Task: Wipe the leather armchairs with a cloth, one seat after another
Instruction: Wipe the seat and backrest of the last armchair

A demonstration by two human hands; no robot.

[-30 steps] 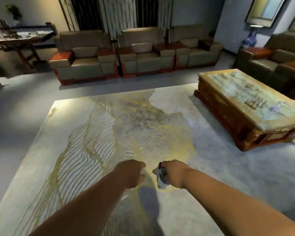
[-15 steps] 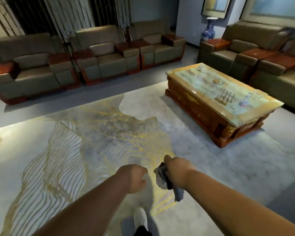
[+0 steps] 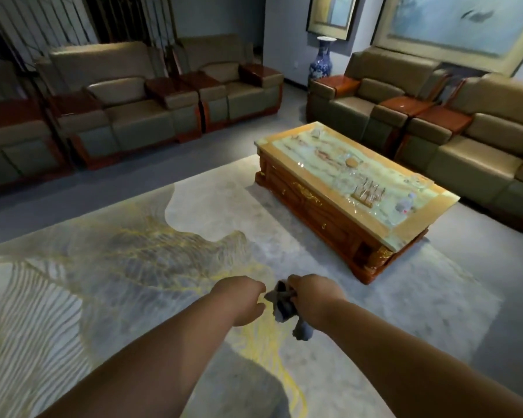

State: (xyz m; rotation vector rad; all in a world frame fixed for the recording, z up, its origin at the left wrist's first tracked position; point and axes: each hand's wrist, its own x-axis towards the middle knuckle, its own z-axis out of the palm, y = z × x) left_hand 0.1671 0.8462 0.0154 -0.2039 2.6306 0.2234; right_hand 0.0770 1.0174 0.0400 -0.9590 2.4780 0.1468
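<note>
Two hands reach out over the rug (image 3: 73,297): the right hand (image 3: 314,300) grips a bunched grey cloth (image 3: 283,303) (one end dangles below the wrist), while the left hand (image 3: 239,300), just beside it, is curled into an empty fist. Armchairs (image 3: 139,116) line the far walls, well apart from the cloth.

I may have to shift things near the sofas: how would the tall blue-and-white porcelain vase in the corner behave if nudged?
The blue-and-white porcelain vase is tall and slim with a narrow neck, so it probably tips easily. It looks like glazed ceramic, so likely slippery, heavy for its size and breakable. It stands close beside the leather armchair, which might catch it on that side.
</note>
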